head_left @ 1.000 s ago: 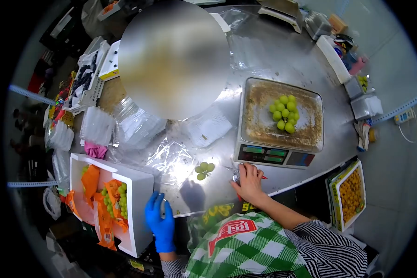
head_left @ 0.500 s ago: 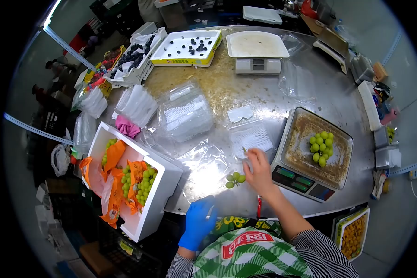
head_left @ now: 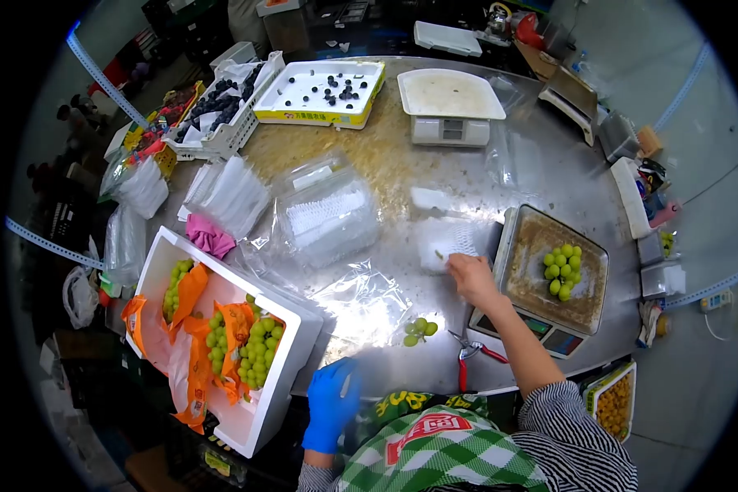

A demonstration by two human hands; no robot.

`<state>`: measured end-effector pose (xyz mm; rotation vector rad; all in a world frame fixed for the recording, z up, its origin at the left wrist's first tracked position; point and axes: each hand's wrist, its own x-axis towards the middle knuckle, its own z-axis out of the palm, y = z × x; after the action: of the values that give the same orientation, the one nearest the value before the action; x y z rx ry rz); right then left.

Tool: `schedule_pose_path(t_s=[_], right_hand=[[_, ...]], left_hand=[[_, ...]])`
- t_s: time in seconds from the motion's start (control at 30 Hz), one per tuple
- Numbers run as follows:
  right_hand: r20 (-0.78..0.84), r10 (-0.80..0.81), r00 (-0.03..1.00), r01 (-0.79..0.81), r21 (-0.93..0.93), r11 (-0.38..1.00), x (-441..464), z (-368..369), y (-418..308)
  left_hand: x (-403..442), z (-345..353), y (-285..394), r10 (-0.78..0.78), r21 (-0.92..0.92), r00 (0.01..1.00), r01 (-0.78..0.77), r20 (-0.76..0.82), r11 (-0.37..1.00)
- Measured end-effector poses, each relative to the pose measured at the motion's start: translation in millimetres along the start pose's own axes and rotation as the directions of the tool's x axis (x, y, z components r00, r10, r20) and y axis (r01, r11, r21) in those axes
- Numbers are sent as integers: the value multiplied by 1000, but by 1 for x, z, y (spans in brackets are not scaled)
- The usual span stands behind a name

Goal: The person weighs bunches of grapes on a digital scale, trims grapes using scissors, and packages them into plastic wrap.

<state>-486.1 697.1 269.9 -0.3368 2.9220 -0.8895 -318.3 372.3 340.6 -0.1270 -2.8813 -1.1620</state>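
My right hand (head_left: 472, 279) pinches the near edge of a clear plastic clamshell box (head_left: 447, 234) lined with white foam netting. A small stem piece (head_left: 439, 255) lies by the fingertips. Just in front of the forearm are a few loose green grapes (head_left: 419, 330) and red-handled snips (head_left: 472, 351). My left hand (head_left: 330, 403), in a blue glove, is low at the table's near edge, with fingers loosely curved and a pale gap by the thumb. To the right, a bunch of green grapes (head_left: 562, 271) rests on a digital scale (head_left: 523, 246).
At left a white foam box (head_left: 291, 361) holds green grapes in orange wrappers. Stacked clear boxes (head_left: 324, 217), foam nets (head_left: 230, 197) and a pink cloth (head_left: 209, 236) lie behind it. Further back are a tray of dark fruit (head_left: 316, 115) and a white scale (head_left: 451, 98).
My right hand has shifted the clamshell box right, closer to the scale. The snips now show more fully. My left hand has stayed near the table edge; the view has turned slightly.
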Motion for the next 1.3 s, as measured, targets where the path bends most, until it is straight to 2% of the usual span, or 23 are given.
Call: schedule_pose_path(t_s=[0.03, 0.07, 0.1, 0.13, 0.17, 0.27, 0.3, 0.37, 0.47, 0.53, 0.57, 0.63, 0.67, 0.7, 0.73, 0.8, 0.83, 0.93, 0.97, 1.07, 1.17, 1.27, 1.3], right_hand=[[-26, 83, 996, -77, 184, 980, 3, -9, -6], [-49, 125, 991, -91, 441, 893, 5, -12, -5], [-62, 170, 983, -86, 667, 740, 7, -16, -7], [-65, 217, 974, -62, 843, 534, 8, -22, -9], [-52, 185, 981, 32, 993, 110, 5, -26, -12], [-110, 196, 974, 181, 901, -393, -3, -35, -29], [-174, 124, 977, 210, 885, -416, -5, -35, -33], [-206, 118, 971, 237, 830, -505, -13, -32, -44], [-224, 42, 974, 202, 761, -617, -23, -24, -57], [-232, 25, 972, 189, 722, -666, -28, -13, -67], [-185, 21, 983, 152, 734, -662, -30, -1, -64], [-61, 147, 987, 144, 725, -674, -42, 10, -73], [-73, 67, 995, 100, 723, -684, -48, 6, -87], [-82, -65, 995, 23, 774, -632, -50, 1, -99], [-107, -64, 992, 47, 801, -597, -53, 10, -103], [-105, -65, 992, 50, 825, -563, -59, 24, -109], [-86, -83, 993, 24, 824, -566, -62, 30, -110], [-11, -147, 989, -79, 800, -594, -64, 29, -115], [15, -169, 986, -116, 788, -605, -66, 31, -117], [29, -269, 963, -156, 873, -462, -71, 38, -116], [-14, -395, 919, -203, 841, -502, -72, 28, -129], [13, -328, 945, -213, 786, -581, -68, 4, -148], [44, -313, 949, -245, 725, -643, -70, 0, -147]], left_hand=[[2, 1, 0, 2, -22, 1000, -2, -9, 1000], [3, 2, 1, 5, -42, 1000, -6, -18, 999], [4, 3, 2, 10, -60, 1000, -11, -25, 998], [5, 6, 2, 14, -97, 1000, -16, -27, 995], [6, 11, 3, 21, -135, 999, -25, -28, 991], [15, 18, 15, 58, -215, 998, -55, 8, 975], [17, 20, 21, 69, -233, 997, -61, 26, 971], [23, 23, 33, 30, -377, 997, 1, 78, 926], [36, 31, 40, -55, -527, 977, 159, 207, 835], [52, 34, 52, -123, -703, 958, 276, 260, 656], [59, 35, 59, -89, -742, 960, 262, 265, 617], [70, 40, 57, -49, -824, 964, 250, 262, 509], [73, 47, 49, -42, -863, 964, 254, 263, 436], [74, 45, 51, -67, -866, 958, 280, 278, 413], [76, 45, 53, -78, -872, 949, 311, 305, 378], [76, 48, 48, -125, -927, 925, 369, 358, 73], [74, 36, 61, -67, -949, 956, 272, 285, -160], [67, 30, 58, 2, -892, 963, 252, 271, -374], [65, 26, 55, 17, -890, 966, 246, 259, -383], [57, 17, 37, 57, -878, 972, 229, 227, -420], [56, -1, 22, 20, -891, 972, 223, 234, -395], [52, -22, 20, -117, -949, 983, 103, 144, -297], [49, -26, 7, -38, -935, 987, 133, 154, -328]])
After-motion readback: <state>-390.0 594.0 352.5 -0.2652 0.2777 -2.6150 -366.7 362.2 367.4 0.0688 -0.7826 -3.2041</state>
